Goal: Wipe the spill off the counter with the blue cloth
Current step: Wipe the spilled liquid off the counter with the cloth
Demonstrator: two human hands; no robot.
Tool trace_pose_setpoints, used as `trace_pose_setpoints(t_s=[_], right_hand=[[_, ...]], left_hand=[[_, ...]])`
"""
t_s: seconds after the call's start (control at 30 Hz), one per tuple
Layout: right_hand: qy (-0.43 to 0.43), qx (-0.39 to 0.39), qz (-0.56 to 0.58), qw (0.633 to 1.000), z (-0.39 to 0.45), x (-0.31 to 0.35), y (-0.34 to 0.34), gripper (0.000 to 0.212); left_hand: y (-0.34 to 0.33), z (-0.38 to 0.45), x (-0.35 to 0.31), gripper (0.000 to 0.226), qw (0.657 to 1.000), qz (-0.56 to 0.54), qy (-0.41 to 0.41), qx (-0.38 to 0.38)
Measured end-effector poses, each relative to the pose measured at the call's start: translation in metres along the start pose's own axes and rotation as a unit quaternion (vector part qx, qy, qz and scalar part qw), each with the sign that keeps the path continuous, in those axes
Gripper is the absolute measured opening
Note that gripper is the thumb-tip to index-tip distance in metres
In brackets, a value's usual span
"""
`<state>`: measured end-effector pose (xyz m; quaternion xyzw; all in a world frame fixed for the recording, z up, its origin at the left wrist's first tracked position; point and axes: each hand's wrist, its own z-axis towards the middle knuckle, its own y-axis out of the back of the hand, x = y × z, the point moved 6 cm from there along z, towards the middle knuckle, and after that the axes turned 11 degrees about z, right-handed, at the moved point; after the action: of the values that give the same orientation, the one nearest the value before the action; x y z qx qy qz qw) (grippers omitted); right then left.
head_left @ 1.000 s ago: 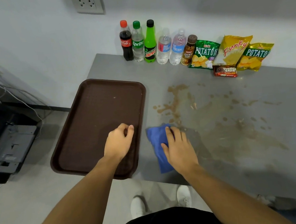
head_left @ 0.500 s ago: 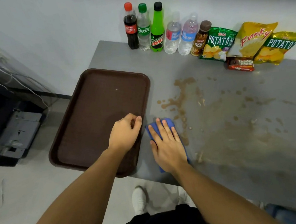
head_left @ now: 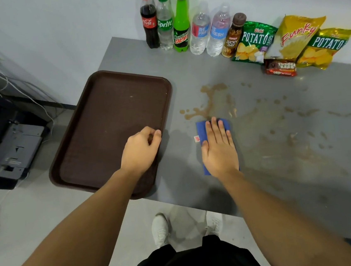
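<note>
A blue cloth lies flat on the grey counter, mostly covered by my right hand, which presses on it with fingers straight and together. The cloth's far edge touches the near end of a brown spill; smeared brown streaks and drops spread to the right. My left hand rests with curled fingers on the near right part of a brown tray, thumb at the tray's rim.
Several drink bottles line the wall at the back. To their right lie chip bags and a small snack pack. The tray overhangs the counter's left edge. A dark machine with cables stands on the floor at left.
My right hand has slid the cloth away from me and to the right, up to the near end of the brown spill. My left hand has stayed on the tray.
</note>
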<state>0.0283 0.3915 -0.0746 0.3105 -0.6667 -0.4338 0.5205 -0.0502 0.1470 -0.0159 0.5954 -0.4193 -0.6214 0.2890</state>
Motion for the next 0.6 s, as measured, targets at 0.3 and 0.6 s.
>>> trace_pose_setpoints(t_s=[0.3,0.6], right_hand=[[-0.015,-0.023,-0.011,1.000,-0.084,-0.002,-0.006,0.067],[0.074,0.015,-0.008,0.997,-0.065,0.054,-0.028,0.068]], left_hand=[[0.000,-0.002,-0.001,0.032,1.000,0.003,-0.012,0.003],[-0.004,0.002,-0.005,0.032,1.000,-0.001,-0.005,0.001]])
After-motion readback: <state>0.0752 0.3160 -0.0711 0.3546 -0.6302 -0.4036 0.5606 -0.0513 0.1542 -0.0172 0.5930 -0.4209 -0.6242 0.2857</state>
